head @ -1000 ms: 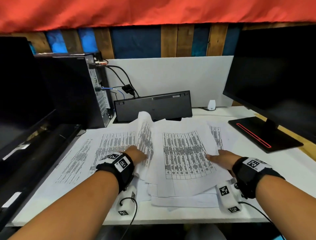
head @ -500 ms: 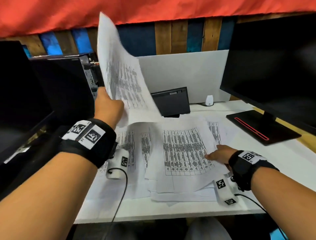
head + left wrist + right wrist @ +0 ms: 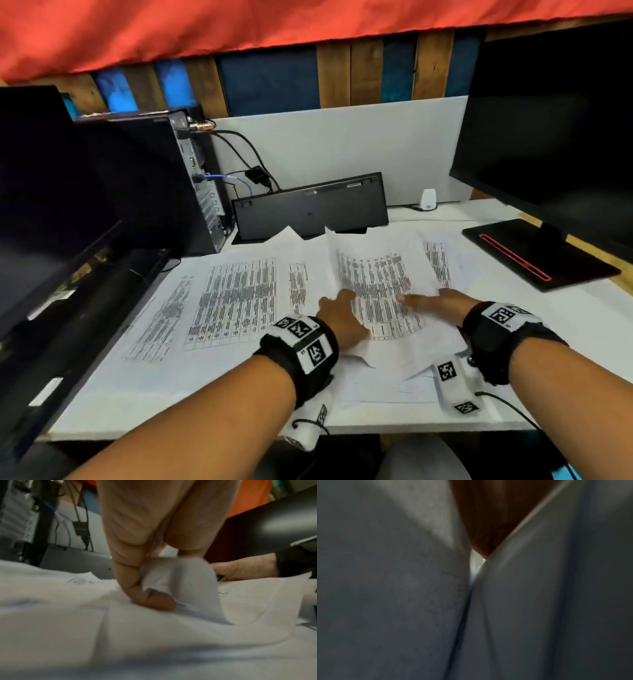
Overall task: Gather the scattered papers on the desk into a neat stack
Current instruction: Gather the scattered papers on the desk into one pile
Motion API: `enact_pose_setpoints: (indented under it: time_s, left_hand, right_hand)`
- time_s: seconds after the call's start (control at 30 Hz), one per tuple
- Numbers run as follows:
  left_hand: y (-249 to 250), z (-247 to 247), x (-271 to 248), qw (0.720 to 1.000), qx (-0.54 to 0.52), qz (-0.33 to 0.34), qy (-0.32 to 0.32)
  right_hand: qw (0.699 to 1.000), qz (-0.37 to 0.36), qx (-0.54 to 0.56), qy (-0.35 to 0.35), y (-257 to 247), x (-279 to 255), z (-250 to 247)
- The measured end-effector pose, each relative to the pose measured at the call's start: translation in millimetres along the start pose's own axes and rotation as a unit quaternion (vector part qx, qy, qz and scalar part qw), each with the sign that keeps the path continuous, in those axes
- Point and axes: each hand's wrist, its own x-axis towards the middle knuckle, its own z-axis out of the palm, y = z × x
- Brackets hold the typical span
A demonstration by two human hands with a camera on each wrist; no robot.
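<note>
sheet [image 3: 380, 284] lowered onto pile, left hand [image 3: 339, 317] pinching it

White printed papers [image 3: 239, 301] lie overlapped across the desk, one sheet [image 3: 380, 284] curling upward.

You have open desk [image 3: 205, 404] along the near edge on the left, where only flat papers [image 3: 236, 301] lie, so a hand can slide there freely. At the far side the keyboard [image 3: 310, 209] stands on its edge against the white panel [image 3: 342, 150] and closes the way behind the papers. On the left the computer tower [image 3: 144, 178] with its cables [image 3: 239, 150] blocks you. On the right the monitor base [image 3: 537, 255] sits near the papers, and the screen [image 3: 555, 123] hangs over it. Between keyboard and base a small white device [image 3: 428, 199] stands in the gap.
</note>
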Motion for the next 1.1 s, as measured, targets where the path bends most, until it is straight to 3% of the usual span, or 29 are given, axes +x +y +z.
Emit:
enact_pose_setpoints:
  time_s: [0.1,0.23,0.37,0.47,0.57,0.67,0.87,1.0,1.1]
  left_hand:
    - [-0.5,-18.2,-2.8,0.998,0.065,-0.002,-0.012]
    - [-34.5,-80.6,0.0,0.994,0.074,-0.069,0.047]
    - [-89.2,-131.9,-9.9,0.959,0.18,-0.2,0.094]
    - [-125.0,-138.9,-19.4,0.93,0.259,-0.25,0.079]
    - [-164.0,-136.7,-15.7,0.912,0.266,-0.308,0.052]
    - [-180.5,-137.0,-11.3,0.903,0.274,-0.328,0.051]
    - [-140.9,-142.1,0.9,0.949,0.142,-0.278,0.039]
    - [-163.4,-140.9,1.5,0.921,0.15,-0.341,0.109]
    - [-180.8,-141.9,0.1,0.915,0.183,-0.345,0.107]
  right_hand:
    - [0.995,-0.027,-0.094,0.025,10.1,22.7,-0.6]
    - [0.995,-0.023,-0.09,0.031,4.4,8.5,-0.8]
    - [0.999,-0.021,-0.029,0.034,6.2,7.4,0.4]
    - [0.998,-0.025,-0.028,0.044,9.6,20.3,2.3]
    - [0.999,-0.01,-0.003,0.037,10.1,18.4,2.8]
    - [0.998,-0.018,-0.031,0.044,15.5,29.2,1.8]
    - [0.998,-0.026,-0.039,0.042,7.1,16.3,3.1]
    - [0.998,-0.025,-0.031,0.04,13.5,17.5,4.1]
    - [0.998,-0.045,-0.018,0.031,21.6,33.8,2.4]
